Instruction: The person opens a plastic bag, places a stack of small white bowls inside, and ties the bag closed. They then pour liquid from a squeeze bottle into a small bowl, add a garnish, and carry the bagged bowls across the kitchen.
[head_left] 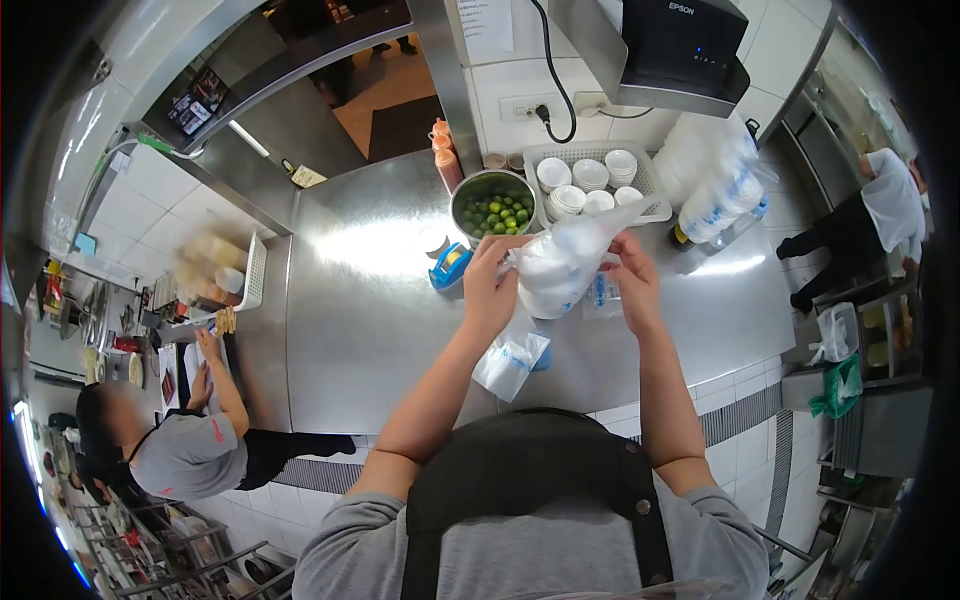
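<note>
Near edge of the steel counter (380, 340) runs just in front of the person's apron. A small crumpled clear bag (510, 362) lies close to that edge, below and between the forearms. Open room: a broad bare stretch of steel to the left of the hands, up to the counter's left edge; a narrower bare strip to the right.

The left hand (490, 285) and the right hand (635, 282) are raised over the counter's middle, with the plastic bag (558, 268) between them. The bag holds white contents and is lifted clear of the steel. Left fingers are closed on its upper left side; right fingers pinch the film at its right, upper end. The bag's bulk hangs lower, towards the left hand.

Just beyond the left hand is a blue tape dispenser (450, 266). Behind it stands a metal bowl of limes (493, 208), then a white tray of small cups (592, 182) and orange sauce bottles (444, 155). Bagged stacked containers (715, 190) crowd the far right corner.

A co-worker (190, 445) stands at the left, another (880, 215) at the far right.
</note>
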